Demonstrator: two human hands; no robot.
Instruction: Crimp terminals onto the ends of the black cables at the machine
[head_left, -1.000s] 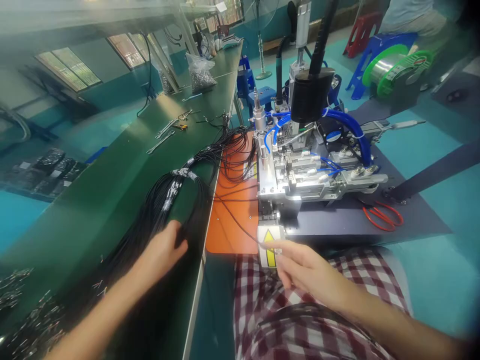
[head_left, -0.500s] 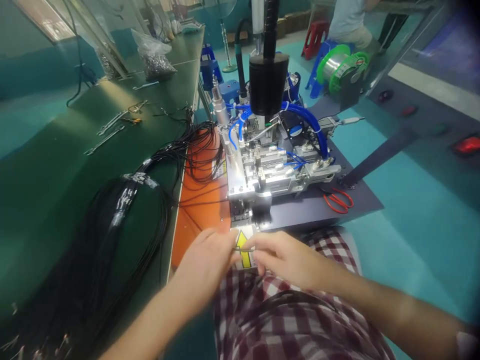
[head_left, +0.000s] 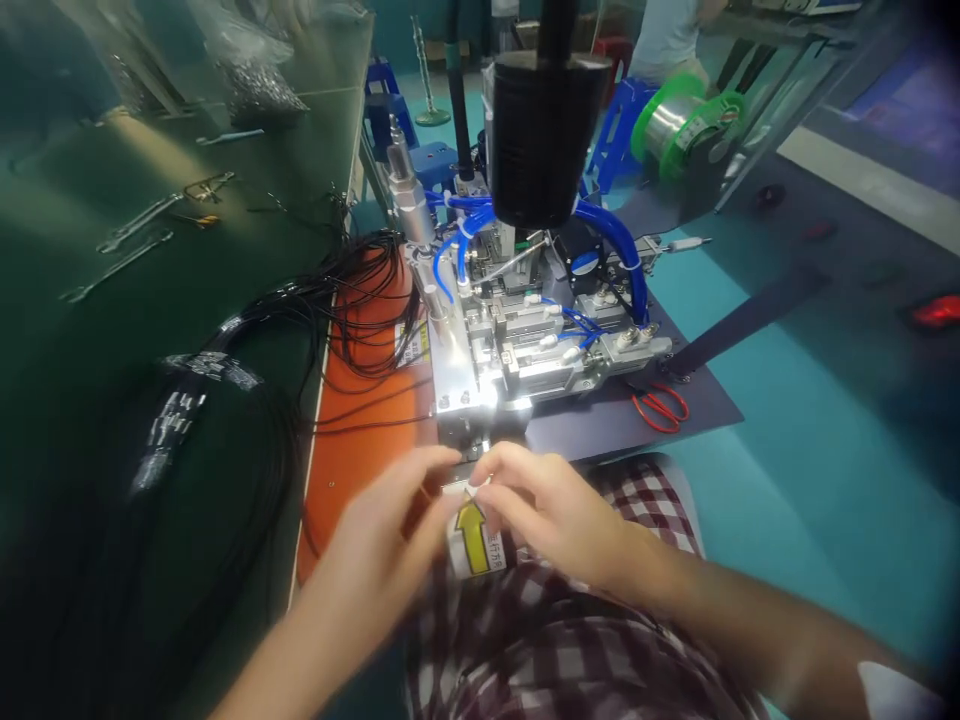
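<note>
My left hand, blurred by motion, is held beside the yellow arrow label at the machine's front, its thumb and forefinger apart and nothing visible between them. Above the arrow, my right hand pinches thumb and fingertips together; what they hold, if anything, is too small and covered to name. Both hands are just before the front block of a metal bench machine with blue air tubes. Black cables run from the left across an orange mat to this block.
A bundle of black cables lies on the green table at left, with wrenches and a bag of small metal parts behind. Red-handled scissors rest on the machine base. A green wire spool stands at back right; a person sits beyond.
My view has shifted, the machine appearing larger. My left hand has opened and drawn back from the thin dark piece seen between the hands; my right hand has moved forward toward the block.
</note>
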